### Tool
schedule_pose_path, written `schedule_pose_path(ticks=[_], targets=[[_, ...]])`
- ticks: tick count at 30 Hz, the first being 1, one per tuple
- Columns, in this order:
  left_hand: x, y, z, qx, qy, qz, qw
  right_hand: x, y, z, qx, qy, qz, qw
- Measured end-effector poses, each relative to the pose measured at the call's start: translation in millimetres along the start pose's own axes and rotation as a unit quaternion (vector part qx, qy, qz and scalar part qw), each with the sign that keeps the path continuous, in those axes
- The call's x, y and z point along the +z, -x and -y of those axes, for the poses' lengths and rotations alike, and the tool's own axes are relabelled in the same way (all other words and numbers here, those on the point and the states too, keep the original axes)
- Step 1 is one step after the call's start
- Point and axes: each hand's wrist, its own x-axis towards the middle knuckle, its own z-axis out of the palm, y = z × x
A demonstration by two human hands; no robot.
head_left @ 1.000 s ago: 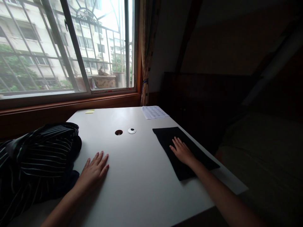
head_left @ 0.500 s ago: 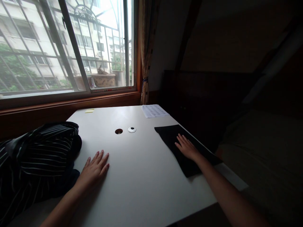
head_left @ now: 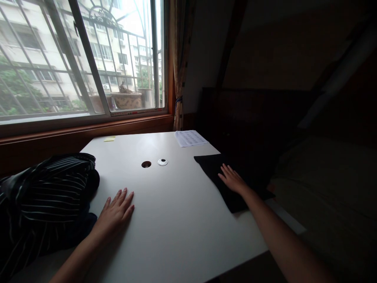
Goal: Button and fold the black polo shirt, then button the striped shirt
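My left hand (head_left: 116,210) lies flat on the white table (head_left: 171,232), fingers spread, with nothing in it. Just left of it is a heap of dark clothes (head_left: 53,188), black with white stripes on top and dark blue fabric low at its side. Over at the table's right side, my right hand (head_left: 231,179) rests with outstretched fingers on a flat black cloth (head_left: 212,169). The cloth's right part reaches the table's right edge, and my forearm covers some of it. Its exact kind of garment or fabric cannot be made out.
A round hole (head_left: 146,164) in the tabletop has a silver cover (head_left: 162,162) beside it. Printed papers (head_left: 191,138) lie at the far right corner, a yellow sticky note (head_left: 109,138) at the far left. Behind stand a window (head_left: 126,59) and a tied curtain (head_left: 178,78).
My right hand and the black cloth have shifted slightly away from me and to the right across the table. My left hand stays in place on the tabletop.
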Motion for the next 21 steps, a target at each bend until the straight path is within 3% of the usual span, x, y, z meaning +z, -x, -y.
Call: schedule_pose_path(ticks=[7,15,21], targets=[[-2.9,1,-1,0.004,0.010,0.002,1.000,-7,19,9,-0.037,-0.007,-0.001,0.999],[-0.3,0,0,0.002,-0.001,0.003,1.000,-12,78,31,-0.163,-0.024,-0.008,0.986],[-1.5,0,-2,0.002,0.004,0.000,1.000,-26,108,43,-0.213,-0.042,0.050,0.975]])
